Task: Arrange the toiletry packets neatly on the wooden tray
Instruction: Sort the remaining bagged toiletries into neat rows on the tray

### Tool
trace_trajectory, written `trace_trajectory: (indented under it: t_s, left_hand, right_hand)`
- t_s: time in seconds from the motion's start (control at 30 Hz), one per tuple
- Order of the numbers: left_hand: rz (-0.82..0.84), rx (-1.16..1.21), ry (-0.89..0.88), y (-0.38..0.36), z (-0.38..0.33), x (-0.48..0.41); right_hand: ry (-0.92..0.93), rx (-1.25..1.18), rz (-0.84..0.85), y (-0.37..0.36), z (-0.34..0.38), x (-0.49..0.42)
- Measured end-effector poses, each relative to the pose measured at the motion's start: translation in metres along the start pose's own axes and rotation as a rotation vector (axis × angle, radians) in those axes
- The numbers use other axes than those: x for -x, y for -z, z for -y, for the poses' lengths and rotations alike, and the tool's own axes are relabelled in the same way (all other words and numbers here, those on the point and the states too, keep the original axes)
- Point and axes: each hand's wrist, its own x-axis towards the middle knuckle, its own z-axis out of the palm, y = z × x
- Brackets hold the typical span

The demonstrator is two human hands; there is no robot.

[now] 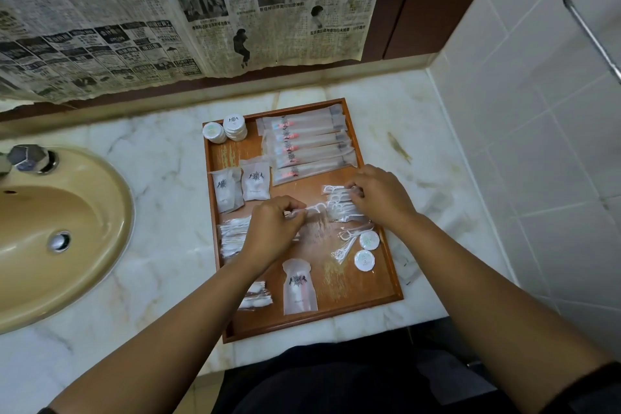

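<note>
Toiletry packets (299, 286) lie spread over the wooden tray (349, 299), which sits on the marble tabletop (161, 158) with the sink (50, 228) at its 9 o'clock. Reading the tray as a dial, long toothbrush sleeves (309, 141) are fanned at 1 o'clock. Stacked round discs (228, 129) sit at 11, two small pouches (242, 185) at 10 and cotton swab packs (232, 239) at 8. Two loose discs (366, 250) lie at 4.

The left grip (272, 228), near the middle, is closed in a pinch on a thin clear floss packet (314, 207), whose free end points toward 3 o'clock. The right grip (379, 195), at 3 o'clock, has its fingers curled down onto the floss stack (342, 208) and seems to pinch its far edge. The knuckles hide the exact contact.

These packets look feather-light, and their film is probably slick, so they should slide over one another easily. A careless nudge would likely splay the stack. The floss picks inside give some stiffness along their length, so the sealed ends are the best places to pinch. Squaring the stack with fingertips pressed on opposite sides should work better than lifting it whole. The pouches look soft and are better taken by an edge.
</note>
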Motion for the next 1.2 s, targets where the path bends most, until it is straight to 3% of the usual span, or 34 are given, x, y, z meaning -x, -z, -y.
trace_trajectory:
  t_s: [0.17,0.4,0.67,0.8,1.07,1.2]
  left_hand:
    - [0.034,0.051,0.064,-0.006,-0.001,0.005]
    - [0.025,0.106,0.118,-0.006,-0.004,0.014]
    - [0.024,0.118,0.113,-0.004,-0.010,0.016]
    - [0.028,0.136,0.123,-0.006,-0.011,0.016]
    - [0.029,0.159,0.189,-0.005,-0.005,0.018]
    - [0.053,0.213,0.191,-0.003,-0.009,0.018]
  right_hand:
    - [0.149,0.047,0.134,-0.012,-0.006,0.048]
    - [0.117,0.186,0.150,-0.034,-0.010,0.065]
    - [0.048,-0.112,0.080,-0.017,-0.002,0.083]
    - [-0.094,-0.288,0.198,-0.013,0.000,0.085]
    - [0.230,0.160,0.253,-0.029,0.007,0.068]
    - [0.282,0.222,0.260,-0.033,0.004,0.063]
